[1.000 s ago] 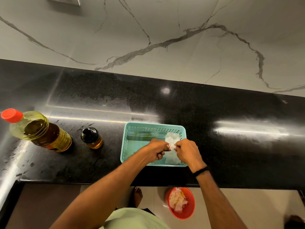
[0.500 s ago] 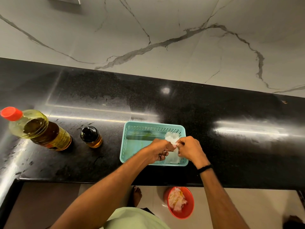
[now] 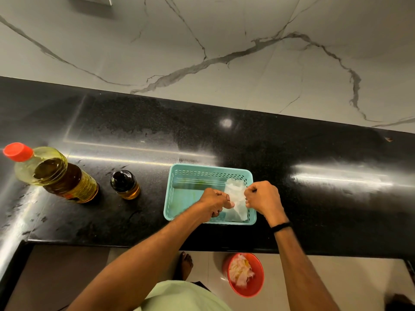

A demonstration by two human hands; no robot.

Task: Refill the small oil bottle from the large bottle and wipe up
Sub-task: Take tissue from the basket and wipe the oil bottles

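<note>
Pinching a white tissue [image 3: 235, 196] over the teal basket [image 3: 211, 168] with left hand [image 3: 215, 202] and right hand [image 3: 263, 198], now drawn wider apart, spreading it: likely readying to wipe. Left of basket, capped small oil bottle [image 3: 124, 184], then large bottle [image 3: 56, 173].

Black table [image 3: 292, 151] backed by a white marble wall [image 3: 224, 30] with grey veins; teal perforated basket [image 3: 208, 170] near its front edge; red bin [image 3: 258, 279] on the floor [image 3: 359, 283] below.
</note>
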